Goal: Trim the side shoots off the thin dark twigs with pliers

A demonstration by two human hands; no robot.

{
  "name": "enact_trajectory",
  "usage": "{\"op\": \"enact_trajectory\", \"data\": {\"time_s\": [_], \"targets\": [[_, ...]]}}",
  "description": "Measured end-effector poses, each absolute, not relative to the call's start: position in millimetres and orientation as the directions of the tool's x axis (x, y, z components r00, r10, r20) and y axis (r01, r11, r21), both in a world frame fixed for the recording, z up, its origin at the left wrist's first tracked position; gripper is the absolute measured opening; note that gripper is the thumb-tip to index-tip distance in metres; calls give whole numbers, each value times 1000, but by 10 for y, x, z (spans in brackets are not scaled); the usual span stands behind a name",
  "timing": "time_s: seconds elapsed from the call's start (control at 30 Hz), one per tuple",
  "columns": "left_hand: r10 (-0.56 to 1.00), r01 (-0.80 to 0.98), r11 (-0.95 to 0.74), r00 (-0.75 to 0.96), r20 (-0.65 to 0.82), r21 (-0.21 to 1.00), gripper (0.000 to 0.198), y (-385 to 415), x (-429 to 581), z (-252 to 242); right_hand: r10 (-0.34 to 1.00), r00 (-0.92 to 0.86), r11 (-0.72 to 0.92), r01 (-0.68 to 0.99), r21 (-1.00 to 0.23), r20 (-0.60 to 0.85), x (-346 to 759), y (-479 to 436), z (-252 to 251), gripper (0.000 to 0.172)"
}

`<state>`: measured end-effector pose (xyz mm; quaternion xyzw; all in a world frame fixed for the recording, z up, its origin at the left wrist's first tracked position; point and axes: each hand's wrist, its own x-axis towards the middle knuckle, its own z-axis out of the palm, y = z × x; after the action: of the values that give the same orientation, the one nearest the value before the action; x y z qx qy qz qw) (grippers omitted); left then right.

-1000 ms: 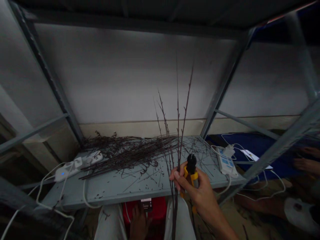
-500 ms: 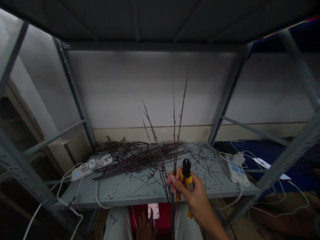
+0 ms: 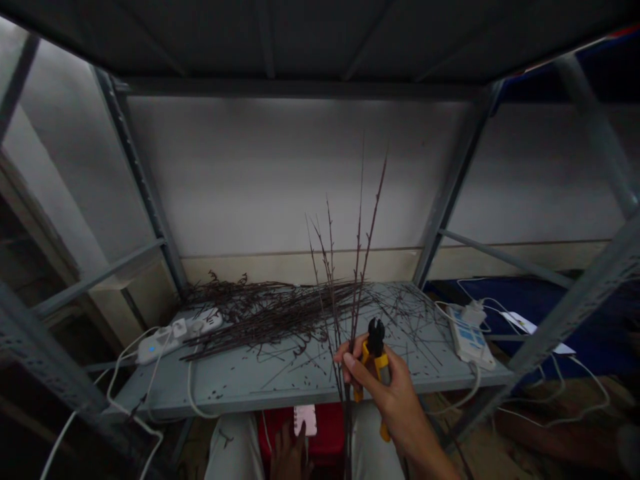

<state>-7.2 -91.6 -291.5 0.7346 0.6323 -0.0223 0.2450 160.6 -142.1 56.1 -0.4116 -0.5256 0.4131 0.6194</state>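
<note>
My right hand (image 3: 383,383) is closed around yellow-handled wire cutters (image 3: 376,353), their dark jaws pointing up. Between its thumb and fingertips it also pinches several thin dark twigs (image 3: 357,287), which stand nearly upright with their lower ends hanging past the shelf edge. Low between the knees, in shadow, my left hand (image 3: 290,457) has its fingers stretched upward. One finger overlaps a pinkish-white block (image 3: 305,420) with dark slots along its edges; I cannot tell how firmly it touches. A large heap of dark twigs (image 3: 280,310) lies on the grey shelf (image 3: 240,387) beyond.
Power strips with white cables stand at the left (image 3: 165,343) and the right (image 3: 470,337) of the shelf. Loose twigs and small clippings are scattered over it. Metal posts frame both sides, and a dark upper shelf (image 3: 310,47) hangs overhead. Something red (image 3: 330,433) is between the knees.
The twigs in my right hand have drawn closer together, the left ones swinging right and more upright. The hand keeps its grip on the cutters. The left hand has barely moved.
</note>
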Motion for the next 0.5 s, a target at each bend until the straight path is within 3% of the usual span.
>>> {"op": "enact_trajectory", "data": {"time_s": [0.23,0.5], "targets": [[910,966,-52,151,-386,254,76,-851,-104,-2929,954,100,287,-41,-957,282,1649,-1404,513,24],[919,963,-85,175,-352,255,73,-858,-72,-2948,954,133,276,-38,-960,269,1743,-1366,429,24]]}}
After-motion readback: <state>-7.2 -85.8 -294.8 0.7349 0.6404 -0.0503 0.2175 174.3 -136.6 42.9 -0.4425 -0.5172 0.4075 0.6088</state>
